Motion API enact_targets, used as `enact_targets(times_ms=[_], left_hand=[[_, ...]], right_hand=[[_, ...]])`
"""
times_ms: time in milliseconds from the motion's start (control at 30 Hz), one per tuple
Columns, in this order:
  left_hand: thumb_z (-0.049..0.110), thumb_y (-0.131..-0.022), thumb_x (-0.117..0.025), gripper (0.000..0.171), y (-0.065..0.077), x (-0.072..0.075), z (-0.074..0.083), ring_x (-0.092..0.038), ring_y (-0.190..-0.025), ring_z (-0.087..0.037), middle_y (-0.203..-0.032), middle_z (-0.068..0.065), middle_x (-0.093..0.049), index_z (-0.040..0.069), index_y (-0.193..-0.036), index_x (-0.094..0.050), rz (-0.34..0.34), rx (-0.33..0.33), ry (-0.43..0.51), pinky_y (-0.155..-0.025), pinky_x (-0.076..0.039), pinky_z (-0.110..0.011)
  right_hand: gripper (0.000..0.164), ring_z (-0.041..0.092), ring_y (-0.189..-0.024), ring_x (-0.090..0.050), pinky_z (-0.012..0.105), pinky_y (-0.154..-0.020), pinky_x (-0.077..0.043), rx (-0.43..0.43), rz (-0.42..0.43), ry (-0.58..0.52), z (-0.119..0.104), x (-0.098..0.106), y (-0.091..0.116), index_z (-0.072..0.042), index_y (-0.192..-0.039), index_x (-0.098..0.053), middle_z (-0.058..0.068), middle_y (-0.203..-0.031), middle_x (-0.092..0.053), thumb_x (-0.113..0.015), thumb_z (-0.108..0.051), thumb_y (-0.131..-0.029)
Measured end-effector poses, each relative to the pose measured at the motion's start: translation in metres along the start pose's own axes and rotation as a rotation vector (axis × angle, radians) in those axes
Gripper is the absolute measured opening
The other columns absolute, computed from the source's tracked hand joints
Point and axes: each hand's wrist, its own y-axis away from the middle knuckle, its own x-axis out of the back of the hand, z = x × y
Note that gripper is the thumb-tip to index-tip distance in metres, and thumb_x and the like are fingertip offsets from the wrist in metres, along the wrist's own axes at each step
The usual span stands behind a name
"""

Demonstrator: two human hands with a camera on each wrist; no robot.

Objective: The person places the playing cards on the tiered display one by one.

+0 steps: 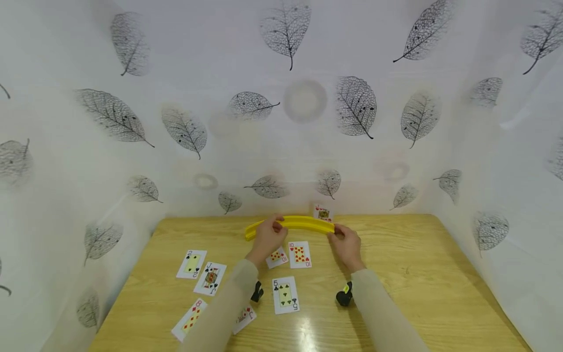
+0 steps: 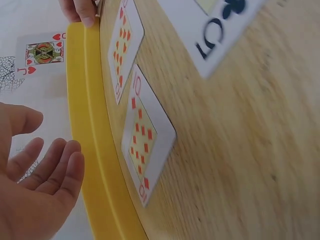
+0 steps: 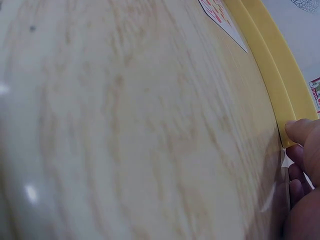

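Yellow curved strip (image 1: pixel 305 223) is at the far side of the wood table (image 1: pixel 418 278). Right hand (image 1: pixel 347 246) pinches its right end, thumb against fingers. Left hand (image 1: pixel 269 238) is at the left half, fingers loosely curved, thumb apart; can't tell if they touch it. Ten of diamonds (image 2: pixel 142 137) and ten of hearts (image 1: pixel 300 254) lie just in front; jack of hearts (image 1: pixel 323 213) shows behind.

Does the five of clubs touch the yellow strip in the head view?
No, the five of clubs lies on the table, apart from the yellow strip.
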Motion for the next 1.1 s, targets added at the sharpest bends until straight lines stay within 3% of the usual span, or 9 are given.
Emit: enact_targets(times_ms=[300, 600, 833, 1100], left_hand=[[0.014, -0.094, -0.076, 0.037, 0.021, 0.021, -0.016, -0.066, -0.089, -0.021, -0.101, -0.011, -0.070, 0.003, -0.128, -0.069, -0.032, 0.057, -0.097, -0.081, -0.060, -0.038], [0.014, -0.089, -0.078, 0.039, 0.030, 0.039, -0.037, -0.058, -0.079, -0.018, -0.092, -0.009, -0.067, 0.002, -0.125, -0.070, -0.035, 0.085, -0.182, -0.073, -0.052, -0.033], [0.022, -0.086, -0.083, 0.050, 0.037, 0.046, -0.039, -0.052, -0.076, -0.020, -0.085, -0.006, -0.061, 0.001, -0.129, -0.068, -0.092, 0.145, -0.190, -0.070, -0.046, -0.033], [0.030, -0.081, -0.091, 0.066, 0.043, 0.046, -0.039, -0.063, -0.098, -0.028, -0.109, -0.016, -0.069, -0.001, -0.134, -0.066, -0.129, 0.194, -0.228, -0.093, -0.057, -0.050]], right_hand=[[0.041, 0.040, -0.123, -0.063, 0.054, -0.109, -0.052, -0.016, -0.015, -0.012, 0.000, 0.002, 0.003, 0.004, -0.136, -0.065, 0.026, -0.130, -0.070, -0.072, -0.013, -0.099], [0.040, 0.040, -0.119, -0.066, 0.054, -0.106, -0.055, -0.003, -0.008, -0.020, 0.001, 0.002, 0.001, 0.005, -0.135, -0.066, 0.026, -0.128, -0.071, -0.073, -0.012, -0.099], [0.041, 0.039, -0.117, -0.068, 0.054, -0.105, -0.056, 0.006, -0.002, -0.021, 0.003, 0.002, -0.001, 0.005, -0.135, -0.066, 0.027, -0.127, -0.072, -0.074, -0.011, -0.098], [0.041, 0.039, -0.119, -0.067, 0.053, -0.107, -0.055, 0.000, -0.011, -0.014, 0.003, 0.000, -0.002, 0.004, -0.135, -0.066, 0.026, -0.128, -0.071, -0.074, -0.012, -0.098]])
